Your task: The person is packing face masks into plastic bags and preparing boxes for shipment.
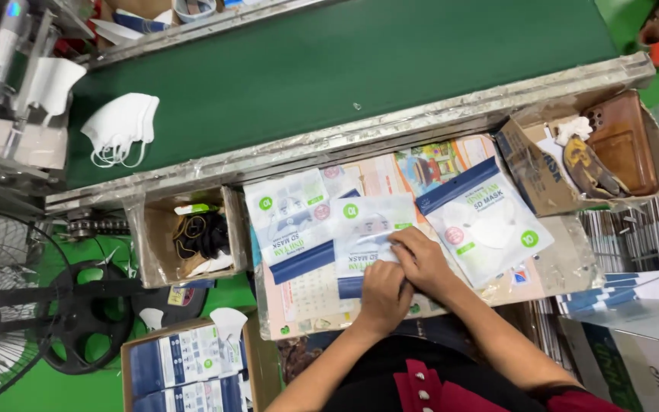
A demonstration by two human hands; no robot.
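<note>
Down at the middle of the counter, both hands pressed together over a flat mask packet. Left hand curled into a loose fist, knuckles up, fingers closed on the packet's near edge, forearm coming in from the lower left. Right hand laid flatter, fingers bent and pinching the same packet just beside the left thumb, forearm angled in from the lower right. Hands touching each other. Packet white with a dark blue band, lying on the counter and overlapping a second packet to its left; a third packet just to the right, apart from the hands. Small cardboard box with black loops inside at the counter's left edge. Beyond, a green conveyor belt carrying a white folded mask well apart from the hands. Open brown box at upper right.
</note>
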